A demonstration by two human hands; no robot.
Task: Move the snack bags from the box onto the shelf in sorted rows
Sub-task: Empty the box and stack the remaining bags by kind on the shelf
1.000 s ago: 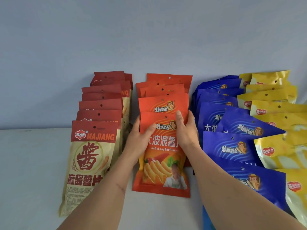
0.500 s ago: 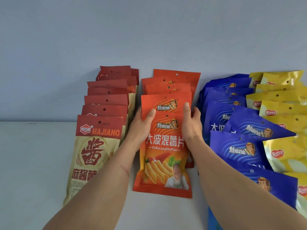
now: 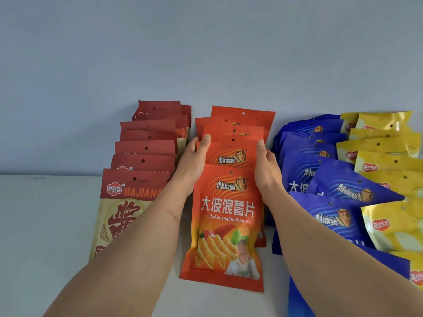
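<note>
Four rows of snack bags lie overlapped on the white shelf (image 3: 45,225). The orange row (image 3: 225,225) runs down the middle, its front bag flat and facing me. My left hand (image 3: 192,163) presses the left edge of the orange bags (image 3: 231,154) behind that front bag, thumb over their face. My right hand (image 3: 266,168) clamps the right edge of the same bags. The two hands squeeze the stack between them. The box is out of sight.
A row of red-and-cream MAJIANG bags (image 3: 135,186) lies left of my left arm. Blue bags (image 3: 332,216) and yellow bags (image 3: 389,165) fill the right side, some skewed. A blue-grey wall (image 3: 206,53) stands right behind all rows.
Both hands have slid away from me along the orange row, from the front bag's top to the sides of the bags behind it. The front bag stays flat.
</note>
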